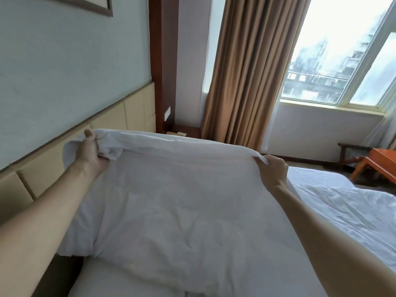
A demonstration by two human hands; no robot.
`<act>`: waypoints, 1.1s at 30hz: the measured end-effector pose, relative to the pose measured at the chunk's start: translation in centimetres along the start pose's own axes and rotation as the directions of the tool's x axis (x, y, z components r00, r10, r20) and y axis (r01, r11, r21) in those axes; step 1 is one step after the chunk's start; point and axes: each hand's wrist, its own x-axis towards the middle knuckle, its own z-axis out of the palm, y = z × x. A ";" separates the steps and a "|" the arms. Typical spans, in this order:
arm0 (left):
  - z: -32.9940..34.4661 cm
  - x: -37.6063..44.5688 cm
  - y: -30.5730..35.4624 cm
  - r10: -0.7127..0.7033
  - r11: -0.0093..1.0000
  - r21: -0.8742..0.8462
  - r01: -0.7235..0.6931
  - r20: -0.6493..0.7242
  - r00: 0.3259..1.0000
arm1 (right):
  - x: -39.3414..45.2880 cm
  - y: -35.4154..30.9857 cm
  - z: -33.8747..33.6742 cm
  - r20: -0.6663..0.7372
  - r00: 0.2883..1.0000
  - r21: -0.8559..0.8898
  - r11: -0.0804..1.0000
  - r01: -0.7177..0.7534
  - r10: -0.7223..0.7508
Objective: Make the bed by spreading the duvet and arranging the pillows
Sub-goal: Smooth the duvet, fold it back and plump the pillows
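Note:
A white duvet (175, 202) is lifted above the bed, its top edge stretched between both hands. My left hand (91, 150) grips a bunched corner of it near the padded headboard (111, 118). My right hand (273, 168) pinches the top edge further right. The cloth hangs down from that edge and hides most of the bed beneath. To the right, a crumpled white sheet (342, 209) covers the mattress. No pillow shows.
A beige curtain (246, 71) hangs by the window (342, 61) beyond the bed. A small bedside table (182, 130) sits in the corner behind the duvet. An orange table (379, 166) and a dark chair stand at far right.

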 end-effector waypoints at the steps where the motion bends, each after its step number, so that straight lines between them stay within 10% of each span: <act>1: 0.2 0.1 0.2 0.013 1.000 0.003 -0.013 -0.019 1.000 | 0.7 -0.4 0.4 0.004 1.000 -0.001 1.000 0.008 -0.008; 16: 8.3 14.9 -1.9 0.142 0.987 0.098 -0.124 -0.201 0.969 | 20.6 2.4 14.2 -0.002 0.999 0.126 0.991 0.034 -0.034; 26: 9.3 26.8 -3.4 0.132 0.963 0.259 -0.067 -0.244 0.961 | 35.1 2.9 30.4 0.322 0.939 0.101 0.991 0.091 -0.119; 29: 9.1 26.7 -7.2 -0.097 0.907 0.382 0.174 -0.213 0.972 | 34.8 6.9 33.5 0.514 0.857 0.010 0.999 0.034 -0.034; 33: 9.2 24.6 -12.8 0.123 0.757 0.638 0.141 -0.351 0.928 | 31.3 12.0 35.3 0.731 0.682 -0.164 0.978 0.132 0.030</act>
